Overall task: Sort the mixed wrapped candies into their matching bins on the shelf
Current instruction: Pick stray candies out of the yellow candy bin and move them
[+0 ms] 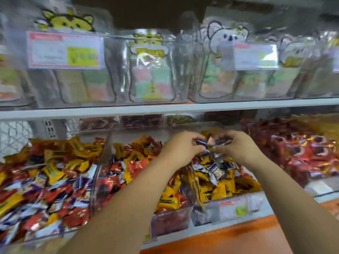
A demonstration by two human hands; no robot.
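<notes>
Both hands meet above the middle clear bin [170,219] on the lower shelf. My left hand [180,148] pinches a dark blue wrapped candy [200,143] between thumb and fingers. My right hand [236,146] grips several blue and silver wrapped candies [219,143] right beside it. Under the hands lies a mixed heap of yellow, red and blue-white wrapped candies [216,173]. The left bin [45,180] is also a mix of yellow, red and purple-blue wrappers. The image is blurred by motion.
To the right a bin of red candies [300,151] fills the shelf. The white upper shelf [165,108] carries clear tubs of bagged sweets [152,70] with price labels [65,50]. An orange shelf edge [229,233] runs along the front.
</notes>
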